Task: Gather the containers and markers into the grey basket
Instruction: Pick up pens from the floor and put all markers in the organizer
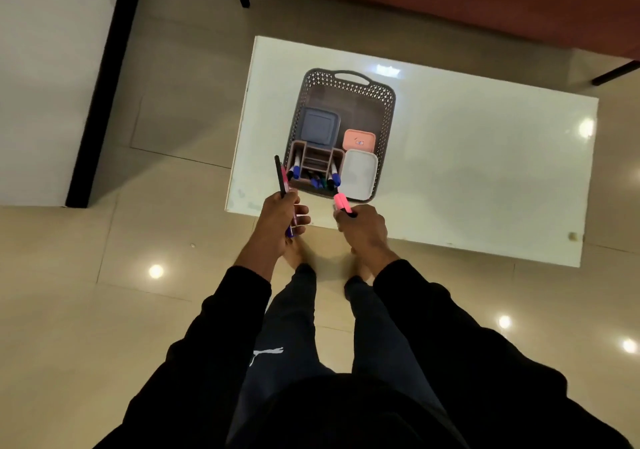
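The only mark I can read is the white leaping-cat logo (266,354) on my dark trousers; the small label on the peach lid is too small to read.

The grey basket (349,87) stands on the white glossy tabletop (467,157), near its left edge and close to the near edge. It is plastic, rectangular with rounded corners, its walls pierced in a lattice pattern, with a handle slot on the far side. Inside it lie a square blue-grey container (318,125), a small peach container (359,140) and a white rectangular container (358,174), all with rounded corners and smooth lids. At the near left corner of the basket a brownish organiser (316,157) with compartments holds several markers with blue caps (335,177).

My left hand (280,220) is curled around a bundle of markers (283,180), one black and one pink among them, just beside the basket's near left corner. My right hand (362,228) grips a pink marker (342,202) over the near edge of the tabletop, its tip just beside the basket's near wall.
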